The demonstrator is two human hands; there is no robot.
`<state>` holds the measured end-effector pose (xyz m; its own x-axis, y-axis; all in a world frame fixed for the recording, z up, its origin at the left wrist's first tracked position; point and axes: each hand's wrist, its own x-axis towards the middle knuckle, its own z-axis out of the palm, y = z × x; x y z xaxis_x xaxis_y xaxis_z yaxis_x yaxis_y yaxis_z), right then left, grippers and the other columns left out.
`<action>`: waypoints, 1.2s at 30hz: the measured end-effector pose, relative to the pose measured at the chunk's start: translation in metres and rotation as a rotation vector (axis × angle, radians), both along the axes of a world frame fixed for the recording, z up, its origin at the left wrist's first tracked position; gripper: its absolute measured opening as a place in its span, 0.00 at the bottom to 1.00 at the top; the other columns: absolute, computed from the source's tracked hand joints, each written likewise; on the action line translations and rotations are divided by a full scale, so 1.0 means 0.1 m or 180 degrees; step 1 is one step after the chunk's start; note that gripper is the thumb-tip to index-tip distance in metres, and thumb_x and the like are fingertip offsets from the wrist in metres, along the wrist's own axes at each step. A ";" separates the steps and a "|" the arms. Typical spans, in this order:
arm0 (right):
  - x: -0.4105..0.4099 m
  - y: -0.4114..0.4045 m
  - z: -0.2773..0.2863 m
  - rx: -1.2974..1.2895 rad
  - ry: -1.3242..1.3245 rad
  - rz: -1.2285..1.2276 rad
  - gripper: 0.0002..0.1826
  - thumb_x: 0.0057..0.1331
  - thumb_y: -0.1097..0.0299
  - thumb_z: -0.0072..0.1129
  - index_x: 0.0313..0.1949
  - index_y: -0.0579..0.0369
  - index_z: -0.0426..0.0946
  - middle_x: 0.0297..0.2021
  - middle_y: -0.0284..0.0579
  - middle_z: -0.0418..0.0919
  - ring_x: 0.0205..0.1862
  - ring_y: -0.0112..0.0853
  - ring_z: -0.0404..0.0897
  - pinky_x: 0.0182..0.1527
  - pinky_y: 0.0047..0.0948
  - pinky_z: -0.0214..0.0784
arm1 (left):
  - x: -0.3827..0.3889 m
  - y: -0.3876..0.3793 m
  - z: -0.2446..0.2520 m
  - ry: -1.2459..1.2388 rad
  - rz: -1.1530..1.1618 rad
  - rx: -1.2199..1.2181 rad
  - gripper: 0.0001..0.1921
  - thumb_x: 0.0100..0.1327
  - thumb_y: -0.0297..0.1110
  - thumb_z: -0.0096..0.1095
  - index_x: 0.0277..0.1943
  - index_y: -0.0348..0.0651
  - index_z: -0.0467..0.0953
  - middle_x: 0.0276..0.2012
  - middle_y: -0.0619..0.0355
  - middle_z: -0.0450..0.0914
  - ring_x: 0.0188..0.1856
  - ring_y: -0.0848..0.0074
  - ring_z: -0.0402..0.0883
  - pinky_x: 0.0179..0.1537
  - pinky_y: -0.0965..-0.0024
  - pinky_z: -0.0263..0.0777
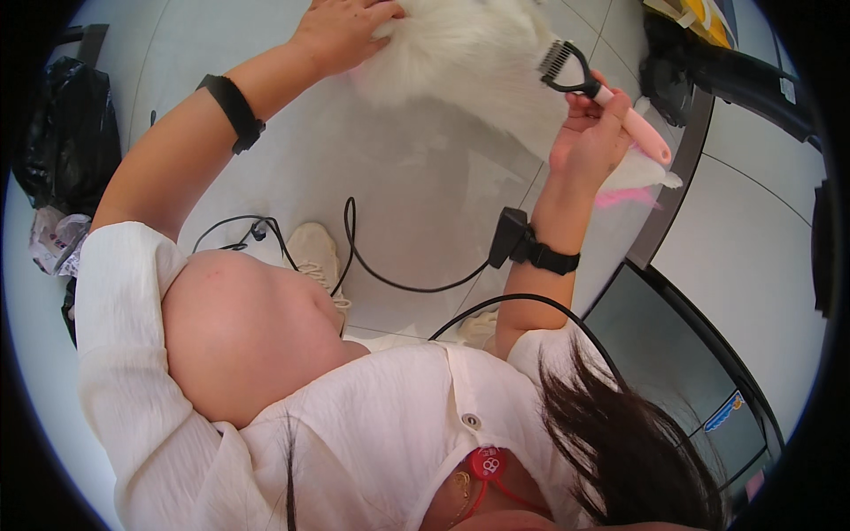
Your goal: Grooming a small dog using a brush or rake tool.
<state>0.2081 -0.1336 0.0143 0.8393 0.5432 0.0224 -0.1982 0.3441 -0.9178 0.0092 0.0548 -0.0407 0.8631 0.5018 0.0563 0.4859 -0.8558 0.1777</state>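
A long-haired white animal (458,60), probably a dog, lies on the tiled floor at the top, partly cut off by the frame. My left hand (348,26) grasps its fur at the left, with thumb and fingers on either side of a tuft. In my right hand (591,133) is a pet dematting rake (564,66) with a pink handle and a black head of metal teeth. The teeth are raised at the coat's right side; whether they touch it I cannot tell. Beyond my right wrist shows a white leg (631,174) with pink fur below it.
A black cable (425,290) loops over the floor by my shoe (312,255) to a black box (510,237) strapped on my right wrist. Black plastic bags (66,133) stand at left. Dark-framed furniture (671,338) is at right.
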 end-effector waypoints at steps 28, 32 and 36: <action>-0.42 0.16 -0.20 -0.0091 -0.0095 0.1285 0.12 0.71 0.66 0.45 0.48 0.60 0.69 0.48 0.52 0.74 0.34 0.29 0.79 0.43 0.29 0.75 | 0.00 0.05 -0.06 -0.0488 -0.0069 0.0030 0.14 0.55 0.38 0.58 0.45 0.54 0.75 0.48 0.59 0.72 0.54 0.63 0.68 0.55 0.57 0.58; -0.52 0.46 -0.56 -0.0386 -0.1207 0.1260 0.11 0.69 0.69 0.49 0.47 0.61 0.69 0.45 0.49 0.75 0.34 0.28 0.78 0.42 0.30 0.76 | 0.07 0.05 -0.04 -0.0519 -0.0217 0.0048 0.14 0.54 0.39 0.60 0.45 0.54 0.75 0.48 0.60 0.72 0.55 0.64 0.67 0.55 0.57 0.58; -0.32 0.42 -0.43 -0.0804 -0.0960 0.0840 0.10 0.67 0.69 0.52 0.42 0.63 0.70 0.35 0.43 0.75 0.30 0.26 0.76 0.37 0.28 0.75 | 0.01 0.05 -0.06 -0.0460 -0.0148 0.0073 0.16 0.52 0.41 0.62 0.46 0.56 0.74 0.48 0.60 0.72 0.56 0.64 0.66 0.56 0.58 0.57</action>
<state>0.1761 -0.0920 -0.0291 0.6483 0.7568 0.0837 0.0395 0.0764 -0.9963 0.0103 0.0597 -0.0462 0.8674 0.4587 0.1927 0.4165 -0.8813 0.2230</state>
